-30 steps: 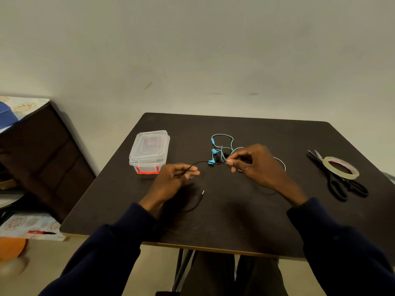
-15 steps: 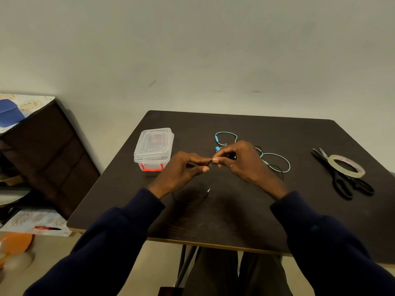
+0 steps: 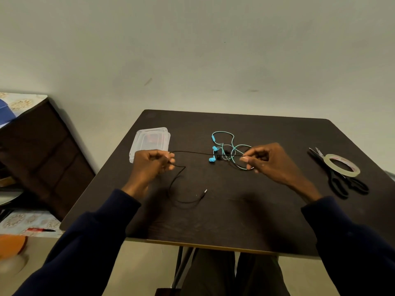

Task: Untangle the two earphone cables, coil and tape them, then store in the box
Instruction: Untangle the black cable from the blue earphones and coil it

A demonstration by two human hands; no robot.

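Observation:
A black earphone cable [image 3: 192, 153] runs taut between my two hands above the dark table [image 3: 235, 210]. My left hand [image 3: 152, 164] pinches it near the clear box, and its free end curls down to a silver plug [image 3: 205, 191]. My right hand [image 3: 269, 162] pinches the cable where it meets the tangle. The turquoise earphone cable [image 3: 223, 144] lies looped between my hands, its blue earbuds [image 3: 212, 159] on the table. The clear plastic box [image 3: 150, 142] with its lid on sits behind my left hand.
A roll of clear tape [image 3: 342, 165] lies on black scissors [image 3: 339, 184] at the table's right side. A dark wooden cabinet [image 3: 36, 159] stands to the left. A red pen [image 3: 40, 230] and patterned cloth lie on the floor at the left.
My hands have drawn apart, left one toward the box and right one to the right, pulling the black cable into a straight line. More of the turquoise tangle shows between them.

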